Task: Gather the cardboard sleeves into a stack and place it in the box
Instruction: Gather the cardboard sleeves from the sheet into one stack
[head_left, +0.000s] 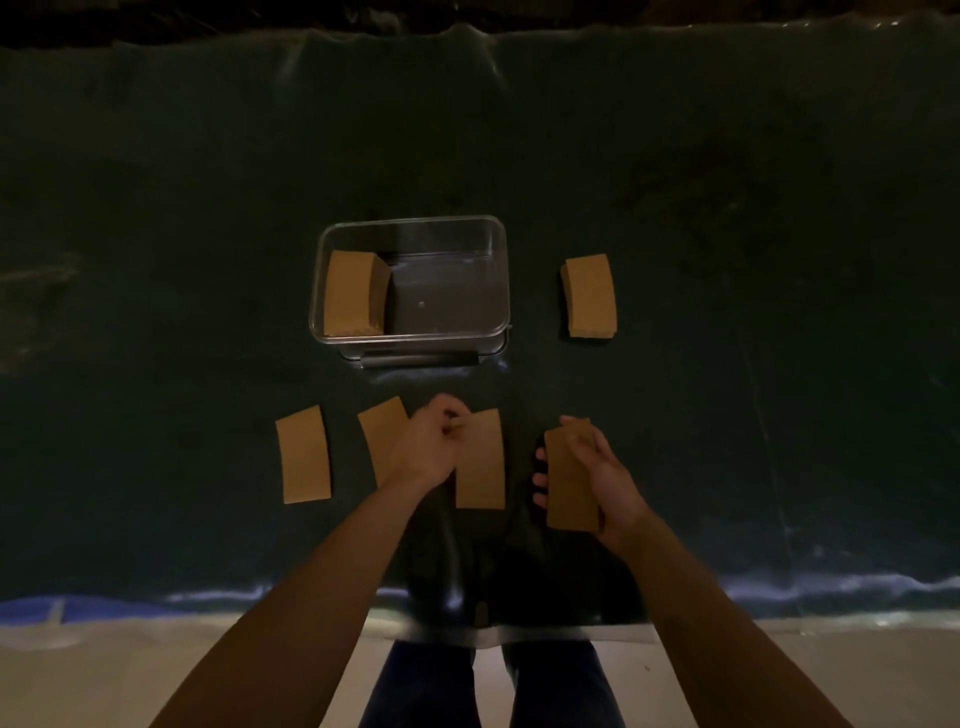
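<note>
Dark cloth (208, 208) bears curved flat cardboard sleeves (304, 454), clear plastic box (410, 226).

Both forearms are bare to the bottom edge of the view, with no sleeve, watch or ring showing on the left hand (429, 441) or right hand (602, 467). The legs wear dark trousers (431, 686), probably navy, though the light is dim.

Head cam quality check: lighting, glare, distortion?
Head view: dim overall, dark cloth nearly featureless; glare on the clear box rim and the cloth's near edge; wide-angle bowing at the cloth's edges; sleeves and both hands readable but soft.
</note>
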